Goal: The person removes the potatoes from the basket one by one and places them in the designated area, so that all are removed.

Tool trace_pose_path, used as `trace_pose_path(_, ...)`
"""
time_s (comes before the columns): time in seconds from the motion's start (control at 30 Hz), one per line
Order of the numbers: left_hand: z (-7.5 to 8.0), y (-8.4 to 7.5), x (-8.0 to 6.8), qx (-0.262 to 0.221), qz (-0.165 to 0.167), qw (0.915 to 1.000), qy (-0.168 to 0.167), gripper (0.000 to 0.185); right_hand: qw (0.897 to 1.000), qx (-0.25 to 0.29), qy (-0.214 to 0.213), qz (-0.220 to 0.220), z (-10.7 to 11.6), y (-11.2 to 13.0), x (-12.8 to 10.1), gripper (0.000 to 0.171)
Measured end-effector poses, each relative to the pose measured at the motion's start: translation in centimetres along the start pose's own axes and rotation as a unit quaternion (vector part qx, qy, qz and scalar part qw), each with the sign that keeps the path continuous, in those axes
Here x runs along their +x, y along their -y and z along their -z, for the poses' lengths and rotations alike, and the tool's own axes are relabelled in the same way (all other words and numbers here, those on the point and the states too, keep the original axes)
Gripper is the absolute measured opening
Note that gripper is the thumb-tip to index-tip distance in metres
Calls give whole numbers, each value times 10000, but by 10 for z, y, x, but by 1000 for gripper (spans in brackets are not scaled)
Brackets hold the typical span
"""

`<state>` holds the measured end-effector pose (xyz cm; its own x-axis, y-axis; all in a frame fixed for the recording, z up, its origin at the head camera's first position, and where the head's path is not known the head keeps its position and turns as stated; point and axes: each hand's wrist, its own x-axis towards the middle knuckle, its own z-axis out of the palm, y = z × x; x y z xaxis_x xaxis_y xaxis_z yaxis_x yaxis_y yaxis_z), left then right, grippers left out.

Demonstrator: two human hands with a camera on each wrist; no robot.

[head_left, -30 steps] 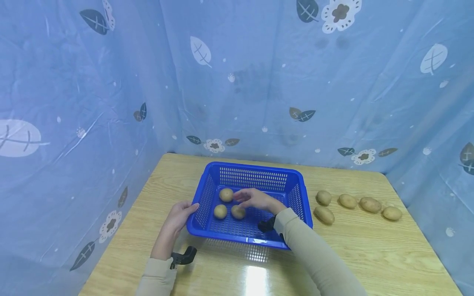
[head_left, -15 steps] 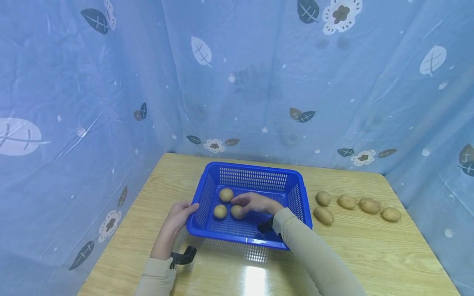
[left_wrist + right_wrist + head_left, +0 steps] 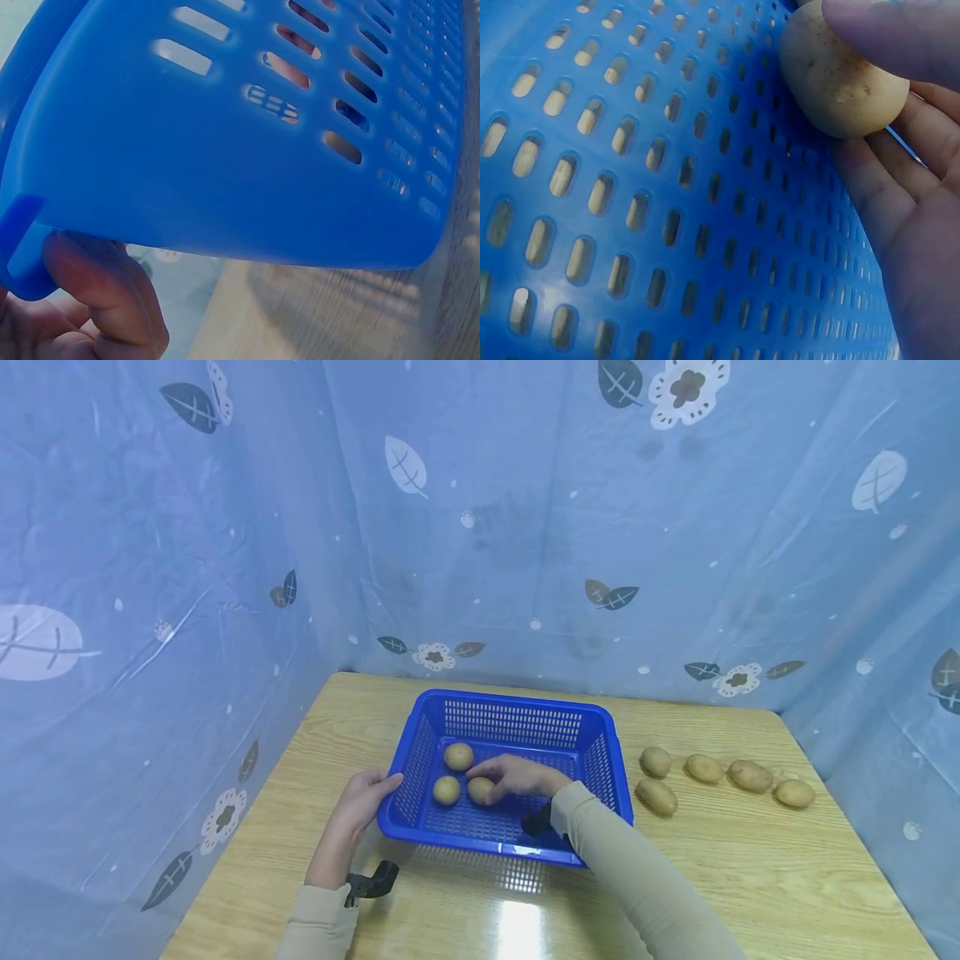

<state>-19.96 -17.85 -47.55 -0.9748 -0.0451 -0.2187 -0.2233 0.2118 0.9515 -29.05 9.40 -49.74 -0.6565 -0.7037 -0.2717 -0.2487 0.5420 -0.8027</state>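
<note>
Wooden worktop [image 3: 750, 860], frame centre: right hand [image 3: 517, 775] now lowered onto, cupping potato [image 3: 480, 790]; left hand [image 3: 360, 802] still gripping basket [image 3: 427, 835] rim.

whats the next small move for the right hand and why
Probably let go of the potato and draw back: the right hand has it resting on the basket floor beside two others, while the left hand steadies the rim. Five potatoes wait on the table.
</note>
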Motion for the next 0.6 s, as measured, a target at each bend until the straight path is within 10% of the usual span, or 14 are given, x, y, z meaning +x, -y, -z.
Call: trace_pose_path(0.6, 1, -1, 0, 105, 87, 9999, -24, 34, 9986, -530, -63, -34, -2, -1, 3, 61)
